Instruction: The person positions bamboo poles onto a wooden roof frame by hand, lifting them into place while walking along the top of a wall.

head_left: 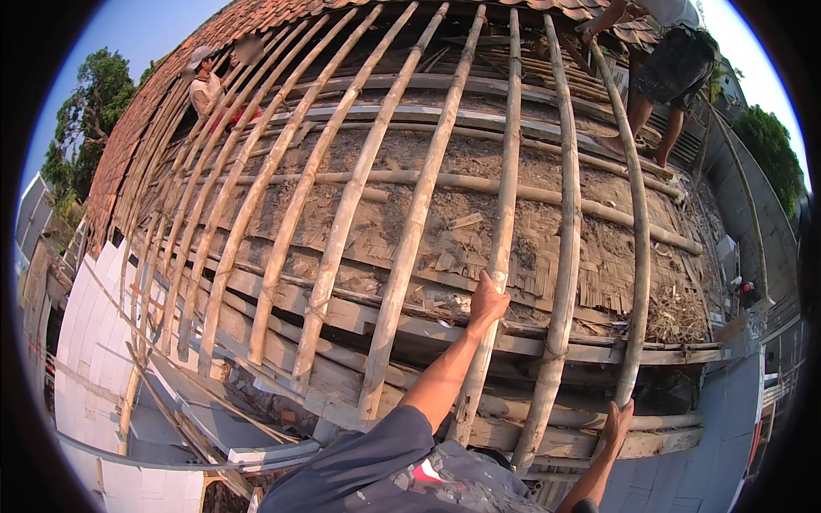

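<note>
My left hand (488, 301) is closed around a long bamboo pole (508, 171) that slopes up the roof frame. Lower and to the right, my right hand (616, 422) grips the bottom end of the rightmost bamboo pole (640, 248). That pole bows slightly and runs to the top right, where a co-worker's hand (587, 36) is at its upper end. Between the two held poles lies another bamboo pole (568, 205), which neither of my hands touches.
Several more bamboo rafters (352, 197) slope to the left above a debris-covered woven mat ceiling (385, 227). A co-worker (676, 68) stands at the upper right, another person (205, 90) is at the upper left. Orange roof tiles (162, 111) border the frame; a wooden beam (428, 327) crosses below.
</note>
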A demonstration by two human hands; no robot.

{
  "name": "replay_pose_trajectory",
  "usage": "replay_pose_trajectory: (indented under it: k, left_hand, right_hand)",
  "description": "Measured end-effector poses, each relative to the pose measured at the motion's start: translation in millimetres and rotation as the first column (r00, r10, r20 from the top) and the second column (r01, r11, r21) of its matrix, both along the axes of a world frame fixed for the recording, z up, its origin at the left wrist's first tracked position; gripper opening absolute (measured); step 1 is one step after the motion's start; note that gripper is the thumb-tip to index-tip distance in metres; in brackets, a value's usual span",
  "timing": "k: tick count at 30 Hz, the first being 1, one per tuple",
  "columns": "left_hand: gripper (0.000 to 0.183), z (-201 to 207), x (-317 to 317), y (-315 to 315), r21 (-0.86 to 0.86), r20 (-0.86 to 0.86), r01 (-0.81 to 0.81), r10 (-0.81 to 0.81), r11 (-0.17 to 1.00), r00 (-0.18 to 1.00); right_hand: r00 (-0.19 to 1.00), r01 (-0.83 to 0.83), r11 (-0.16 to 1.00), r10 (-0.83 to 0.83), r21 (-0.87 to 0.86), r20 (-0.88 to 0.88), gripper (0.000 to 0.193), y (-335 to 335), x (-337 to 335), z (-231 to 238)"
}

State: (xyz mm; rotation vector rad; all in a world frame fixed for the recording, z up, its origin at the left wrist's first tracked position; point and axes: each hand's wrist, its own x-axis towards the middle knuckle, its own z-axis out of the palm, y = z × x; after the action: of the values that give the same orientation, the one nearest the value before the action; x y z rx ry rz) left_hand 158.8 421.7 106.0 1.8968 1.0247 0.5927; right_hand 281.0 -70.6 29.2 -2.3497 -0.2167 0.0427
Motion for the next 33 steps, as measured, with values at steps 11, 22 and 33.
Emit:
replay_pose_trajectory:
  k: [11, 22, 33]
  left_hand:
    - [0.072, 6, 1, -2, -0.021, -0.04, -0.022, 0.021, 1.0, 0.999]
    - [0.058, 6, -3, -4, 0.042, -0.051, -0.074, 0.076, 0.996, 0.996]
    - [0.07, 4, 10, -7, 0.024, -0.02, -0.042, 0.042, 0.999, 0.999]
  right_hand:
    - [0.994, 0.101, 0.993, -0.103, -0.062, -0.027, 0.054, 9, 0, 8]
    - [0.992, 0.127, 0.986, -0.125, -0.112, 0.023, 0.052, 21, -10, 25]
    - [0.981, 0.179, 0.978, -0.185, -0.106, -0.049, 0.054, 19, -8, 35]
